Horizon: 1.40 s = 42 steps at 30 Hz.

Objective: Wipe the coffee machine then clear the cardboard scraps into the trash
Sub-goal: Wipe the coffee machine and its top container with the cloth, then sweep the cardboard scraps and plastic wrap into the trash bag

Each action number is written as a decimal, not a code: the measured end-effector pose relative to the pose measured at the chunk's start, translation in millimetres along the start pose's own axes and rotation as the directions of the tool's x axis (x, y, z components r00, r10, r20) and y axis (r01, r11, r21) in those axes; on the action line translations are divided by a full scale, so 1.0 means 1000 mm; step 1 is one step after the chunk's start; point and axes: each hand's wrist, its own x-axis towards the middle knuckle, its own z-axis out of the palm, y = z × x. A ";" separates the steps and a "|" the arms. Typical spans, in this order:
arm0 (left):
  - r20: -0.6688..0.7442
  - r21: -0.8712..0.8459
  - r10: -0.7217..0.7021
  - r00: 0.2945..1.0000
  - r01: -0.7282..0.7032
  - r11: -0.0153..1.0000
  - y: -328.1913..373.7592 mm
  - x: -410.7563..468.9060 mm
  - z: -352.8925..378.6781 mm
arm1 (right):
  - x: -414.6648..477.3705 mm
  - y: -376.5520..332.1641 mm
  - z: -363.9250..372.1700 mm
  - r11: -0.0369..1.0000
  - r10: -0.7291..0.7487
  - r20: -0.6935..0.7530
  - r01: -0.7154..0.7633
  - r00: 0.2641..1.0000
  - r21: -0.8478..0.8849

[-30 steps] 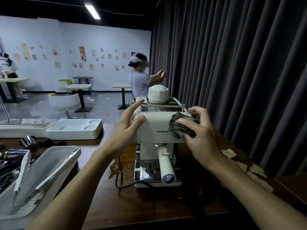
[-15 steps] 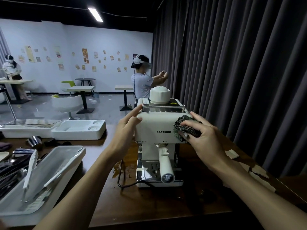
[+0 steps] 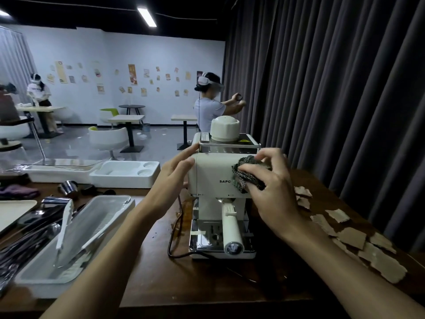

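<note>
A cream coffee machine stands in the middle of the dark wooden table, its handle pointing toward me. My left hand rests with straight fingers against the machine's upper left corner. My right hand grips a dark checked cloth and presses it on the right half of the machine's front panel, covering part of the brand lettering. Several torn cardboard scraps lie on the table to the right of the machine, along the edge by the curtain.
A clear plastic tray with tongs and metal utensils sits at the left. White foam trays lie behind it. A black power cord loops left of the machine. A dark curtain hangs at right. Two persons stand in the room behind.
My right hand has slid the cloth leftward and a little down across the machine's front. My left hand stays at the upper left corner. The view has shifted, showing more cardboard scraps.
</note>
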 end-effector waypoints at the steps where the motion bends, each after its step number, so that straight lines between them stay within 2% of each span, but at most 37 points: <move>1: 0.013 0.013 -0.003 1.000 0.003 1.000 0.001 0.000 0.000 | 0.003 -0.003 0.004 0.999 -0.052 0.016 0.052 0.999 -0.001; 5: 0.005 0.019 -0.013 1.000 0.013 1.000 0.004 -0.001 0.002 | 0.015 -0.030 0.022 0.981 -0.193 0.121 0.195 0.974 -0.005; 10: 0.000 0.051 -0.013 1.000 0.013 0.999 0.005 -0.001 0.001 | 0.023 -0.052 0.041 0.967 -0.254 0.204 0.255 0.945 0.021; 15: -0.032 0.158 0.053 0.998 -0.048 0.986 0.004 -0.002 0.005 | 0.015 -0.029 0.023 0.975 -0.220 0.192 0.215 0.956 0.047; 20: -0.222 0.321 0.158 0.962 -0.081 0.943 0.019 -0.008 0.030 | 0.003 0.002 -0.008 0.991 -0.121 0.153 0.110 0.981 0.077; 23: -0.256 0.480 0.248 0.934 -0.100 0.872 0.034 -0.016 0.053 | -0.009 0.023 -0.032 0.997 -0.044 0.161 0.032 0.986 0.076; 26: -0.204 0.758 0.447 0.871 -0.148 0.635 0.046 -0.030 0.083 | -0.024 0.044 -0.057 0.993 0.052 0.201 -0.073 0.978 0.097; 27: -0.163 0.781 0.490 0.856 -0.191 0.594 0.050 -0.035 0.096 | -0.031 0.051 -0.064 0.989 0.084 0.214 -0.108 0.973 0.102; 28: -0.118 0.752 0.499 0.859 -0.251 0.610 0.053 -0.039 0.108 | -0.037 0.060 -0.071 0.984 0.116 0.225 -0.143 0.967 0.104; 31: 0.020 0.569 0.416 0.909 -0.353 0.742 0.050 -0.051 0.152 | -0.059 0.084 -0.091 0.962 0.226 0.266 -0.258 0.937 0.090; 33: 0.084 0.522 0.327 0.941 -0.321 0.790 0.040 -0.058 0.183 | -0.076 0.102 -0.102 0.933 0.308 0.310 -0.349 0.899 0.085; 35: 0.137 0.504 0.189 0.972 -0.233 0.832 0.019 -0.063 0.202 | -0.091 0.117 -0.104 0.901 0.386 0.364 -0.430 0.848 0.048; 38: 0.166 0.579 -0.004 0.986 -0.094 0.810 -0.023 -0.071 0.227 | -0.114 0.141 -0.104 0.852 0.477 0.445 -0.523 0.757 -0.023; 40: 0.134 0.603 -0.055 0.990 -0.037 0.797 -0.046 -0.078 0.236 | -0.127 0.151 -0.098 0.809 0.514 0.515 -0.588 0.686 -0.024; 42: 0.096 0.624 -0.077 0.992 0.000 0.781 -0.060 -0.083 0.241 | -0.136 0.155 -0.086 0.789 0.522 0.540 -0.615 0.661 -0.009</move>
